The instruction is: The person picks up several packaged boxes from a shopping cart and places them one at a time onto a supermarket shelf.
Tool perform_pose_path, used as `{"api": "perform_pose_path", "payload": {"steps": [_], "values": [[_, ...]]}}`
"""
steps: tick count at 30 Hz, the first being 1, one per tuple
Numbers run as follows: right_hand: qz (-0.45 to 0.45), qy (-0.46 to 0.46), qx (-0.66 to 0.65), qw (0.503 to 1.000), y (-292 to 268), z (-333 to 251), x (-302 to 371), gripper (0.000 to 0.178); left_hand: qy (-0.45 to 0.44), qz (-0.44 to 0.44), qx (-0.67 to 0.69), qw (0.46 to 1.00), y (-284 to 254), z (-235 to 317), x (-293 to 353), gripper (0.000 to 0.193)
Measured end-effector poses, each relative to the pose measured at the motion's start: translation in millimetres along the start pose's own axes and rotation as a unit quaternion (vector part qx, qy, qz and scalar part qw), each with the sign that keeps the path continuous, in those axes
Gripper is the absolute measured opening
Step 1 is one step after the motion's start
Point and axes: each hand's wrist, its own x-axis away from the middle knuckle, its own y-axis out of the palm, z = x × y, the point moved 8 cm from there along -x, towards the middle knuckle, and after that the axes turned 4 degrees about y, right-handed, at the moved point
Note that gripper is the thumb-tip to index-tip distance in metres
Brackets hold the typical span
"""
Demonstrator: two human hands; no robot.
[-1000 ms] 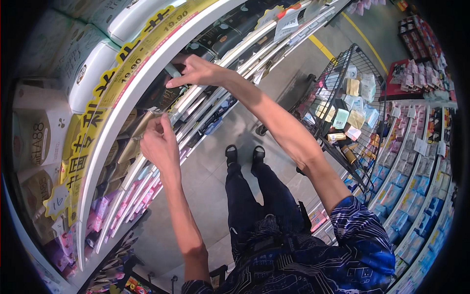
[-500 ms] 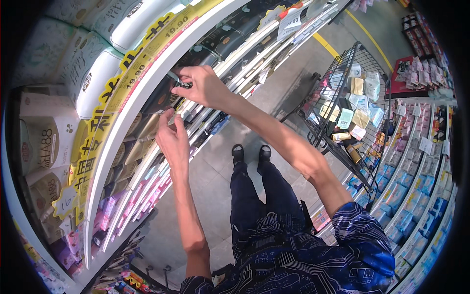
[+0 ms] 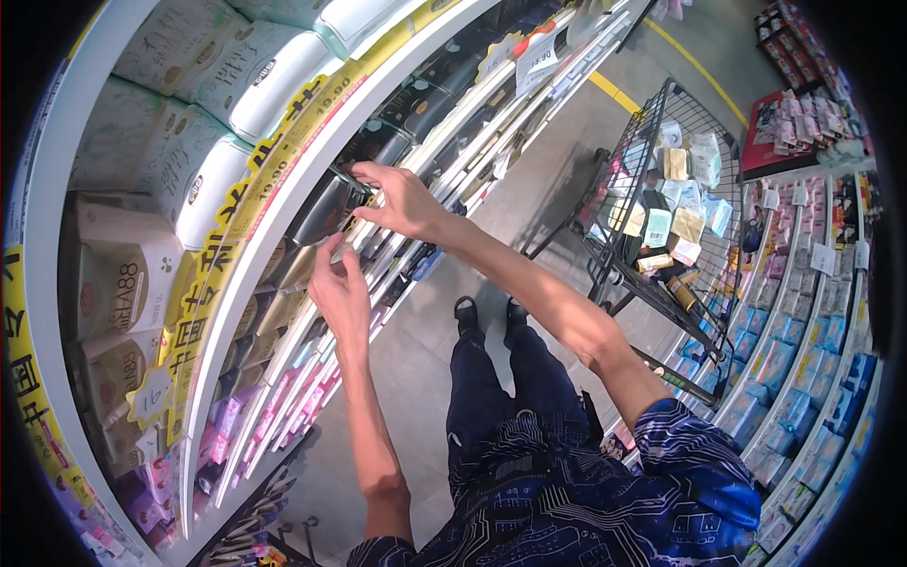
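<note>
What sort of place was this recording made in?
Very likely a supermarket or similar shop: a loaded wire shopping cart stands in the aisle, a yellow price strip runs beside the person, and blue packs are shelved in rows at right.

Shelf (image 3: 323, 159): was white along its front edge.
Black package (image 3: 321, 210) by that edge: was glossy, grey sheen.
Strip (image 3: 236, 227) on same edge: was yellow, black lettering, pink lower line.
Shelf packs (image 3: 217, 80) behind strip: were white, pale green tints, grey script.
Cart (image 3: 666, 317): was black.
Cart packs (image 3: 658, 227) inside its rim: were white, gold, blue, mint.
Shirt (image 3: 567, 510): was navy, white circuit-like lines.
Trousers (image 3: 477, 383): were dark blue.
Floor (image 3: 425, 397): was grey, yellow-lined.
</note>
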Motion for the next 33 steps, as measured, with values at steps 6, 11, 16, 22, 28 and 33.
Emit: {"api": "perform_pose_path", "payload": {"steps": [6,11,16,22,28,33], "values": [[-0.011,-0.008,0.022,1.0,6,-2,-1,0.058,0.019,0.005,0.023,1.0,-2,-3,-9,0.025],[0.046,-0.079,0.151,0.984,4,-4,1,0.047,0.057,0.017,0.038,0.998,-3,2,-15,0.025],[0.116,0.035,0.059,0.991,5,13,21,0.026,0.134,0.005,-0.025,0.991,-7,9,-11,0.032],[-0.015,0.267,-0.095,0.959,54,59,31,0.031,0.212,-0.023,-0.131,0.968,-8,44,-22,0.052],[0.033,0.347,-0.166,0.922,62,70,32,0.036,0.101,0.024,-0.295,0.95,-19,24,-40,0.041],[0.052,0.318,-0.192,0.927,56,71,33,0.035,0.11,0.073,-0.237,0.963,-20,21,-40,0.038]]}}
